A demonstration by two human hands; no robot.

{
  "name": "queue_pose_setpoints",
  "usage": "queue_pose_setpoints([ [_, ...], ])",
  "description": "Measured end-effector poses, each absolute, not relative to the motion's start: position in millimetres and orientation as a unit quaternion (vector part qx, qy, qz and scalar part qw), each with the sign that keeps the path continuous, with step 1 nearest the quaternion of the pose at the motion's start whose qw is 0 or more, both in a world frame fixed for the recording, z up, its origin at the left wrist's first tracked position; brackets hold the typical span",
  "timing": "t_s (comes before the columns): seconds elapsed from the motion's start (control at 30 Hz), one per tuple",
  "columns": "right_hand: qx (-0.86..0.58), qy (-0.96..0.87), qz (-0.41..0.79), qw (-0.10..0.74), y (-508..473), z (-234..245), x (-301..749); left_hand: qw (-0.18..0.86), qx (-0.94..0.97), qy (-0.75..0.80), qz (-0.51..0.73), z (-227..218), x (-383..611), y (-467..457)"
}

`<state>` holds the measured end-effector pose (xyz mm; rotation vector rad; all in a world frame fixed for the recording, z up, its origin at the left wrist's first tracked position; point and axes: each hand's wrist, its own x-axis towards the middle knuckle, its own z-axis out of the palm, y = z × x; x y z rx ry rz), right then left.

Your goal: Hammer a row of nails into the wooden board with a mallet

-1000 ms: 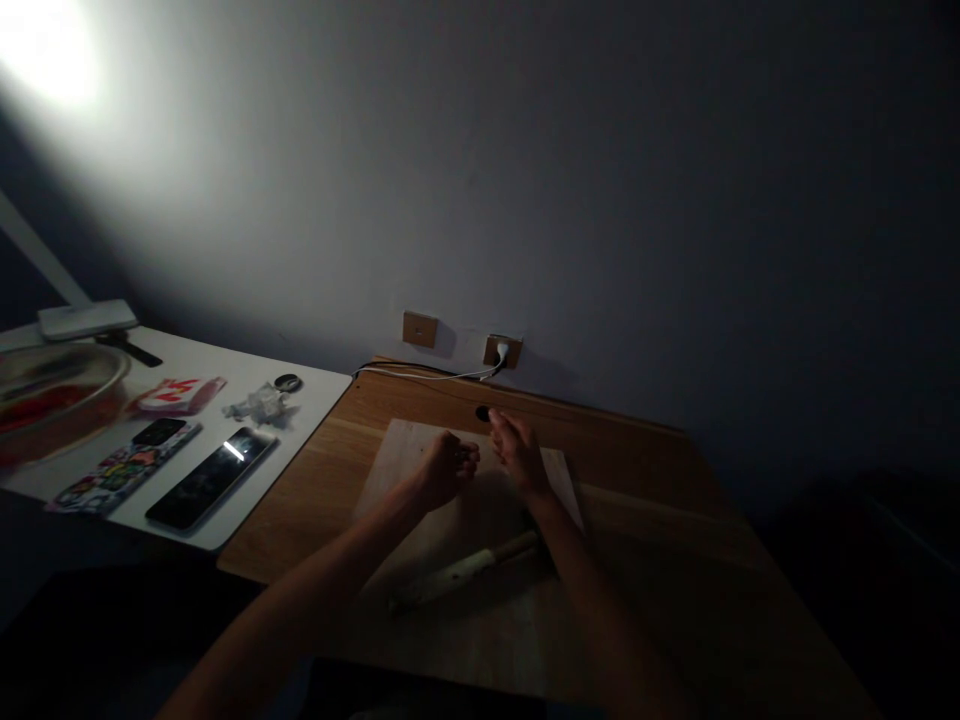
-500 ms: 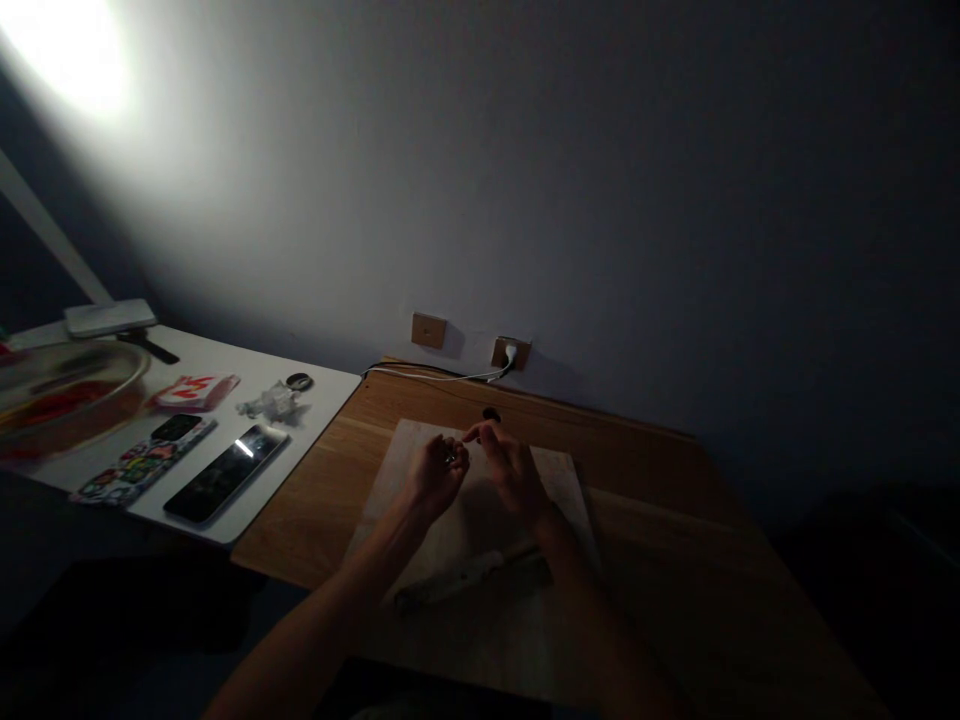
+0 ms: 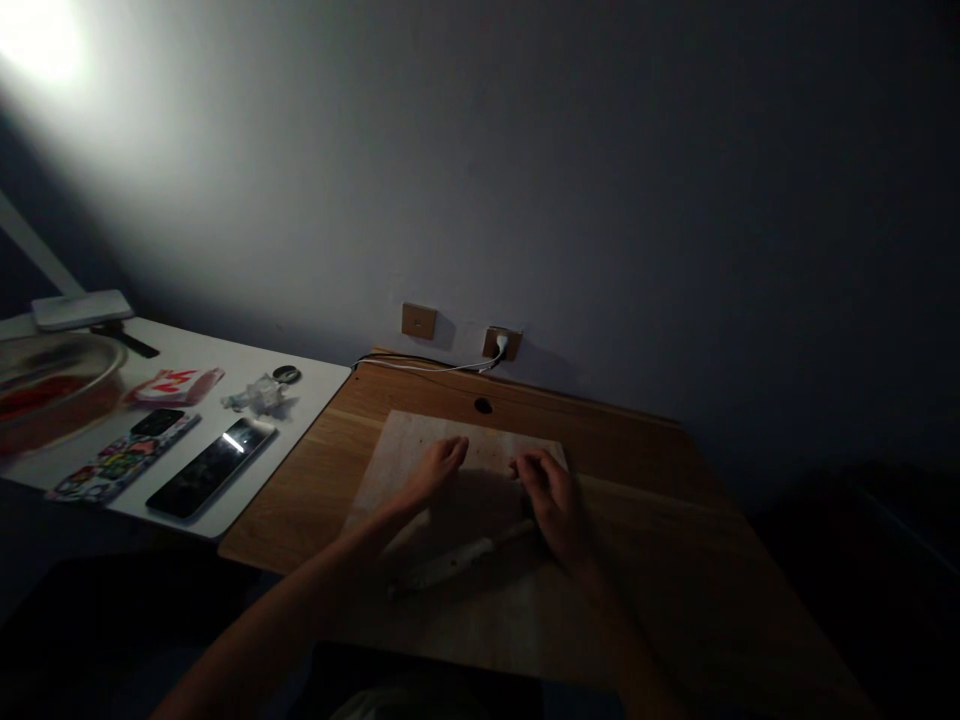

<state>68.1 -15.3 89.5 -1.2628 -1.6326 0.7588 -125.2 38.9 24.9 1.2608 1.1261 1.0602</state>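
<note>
My left hand (image 3: 441,468) is above the pale board (image 3: 401,445), turned over with its fingers curled closed; whatever is inside is hidden. To its right, my right hand (image 3: 553,500) has its thumb and fingertips pressed together over the board's right side. Anything between those fingertips is too small and dark to name. A few tiny dark specks dot the board between and around the hands. Below the hands lies a long, narrow, whitish object (image 3: 450,563) across the board, its right end near my right wrist; dim light hides its kind.
On the white table (image 3: 319,385) at left are a dark-screened phone (image 3: 206,475), a colourful patterned phone case (image 3: 120,460), crumpled clear plastic (image 3: 259,395), a red-and-white packet (image 3: 176,385) and a clear bowl (image 3: 112,365). A white plug (image 3: 502,343) sits in the wall socket behind the wooden table (image 3: 637,450).
My hands have moved apart. My left hand, palm up with small shiny bits in it before, has turned over. My right hand has shifted right and closed its fingertips. The view has shifted slightly.
</note>
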Motion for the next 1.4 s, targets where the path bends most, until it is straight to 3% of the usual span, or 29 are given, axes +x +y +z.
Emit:
queue_pose_setpoints([
  [0.13,-0.515,-0.705,0.241,0.424,-37.5,72.6,73.6,0.23,0.823,0.439,0.277,16.8,-128.9,36.7],
  [0.27,-0.493,-0.742,0.192,0.411,-59.2,57.9,79.9,0.093,0.913,0.357,0.173,16.2,-131.1,26.2],
  [0.5,-0.574,-0.705,0.032,0.415,-83.0,27.7,133.4,0.059,0.901,0.367,0.223,29.3,-174.1,-3.7],
  [0.6,-0.67,-0.649,0.022,0.359,-93.6,5.1,164.1,0.016,0.865,0.437,0.246,27.7,-213.8,-35.6],
  [0.73,-0.746,-0.586,0.102,0.3,-107.3,-22.2,179.5,-0.062,0.838,0.493,0.227,19.1,-260.7,-91.2],
  [1.07,-0.686,-0.615,0.175,0.347,-99.5,-31.6,127.2,-0.018,0.776,0.592,0.218,20.4,-294.8,-120.7],
  [1.4,-0.6,-0.7,0.142,0.361,-81.2,-20.9,55.3,-0.025,0.688,0.693,0.215,31.8,-345.0,-99.8],
])
